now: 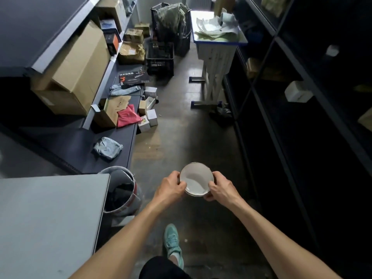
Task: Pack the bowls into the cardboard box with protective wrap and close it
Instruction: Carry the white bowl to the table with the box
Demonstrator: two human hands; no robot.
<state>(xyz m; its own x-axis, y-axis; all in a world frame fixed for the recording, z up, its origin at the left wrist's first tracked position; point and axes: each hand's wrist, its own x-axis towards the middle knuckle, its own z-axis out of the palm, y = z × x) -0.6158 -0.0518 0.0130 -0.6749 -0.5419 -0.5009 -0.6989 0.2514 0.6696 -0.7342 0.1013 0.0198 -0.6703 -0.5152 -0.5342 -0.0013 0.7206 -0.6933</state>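
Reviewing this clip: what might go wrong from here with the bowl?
The bowl is bare, held only at its rim by the left hand and right hand above the hard floor; a slip would likely break it. Small boxes lying by the aisle might trip the person.

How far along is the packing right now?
No packed box shows. In hand: left hand and right hand grip one bare bowl above the floor. Left: wrap it, perhaps with the white sheets on the far desk, then box and close.
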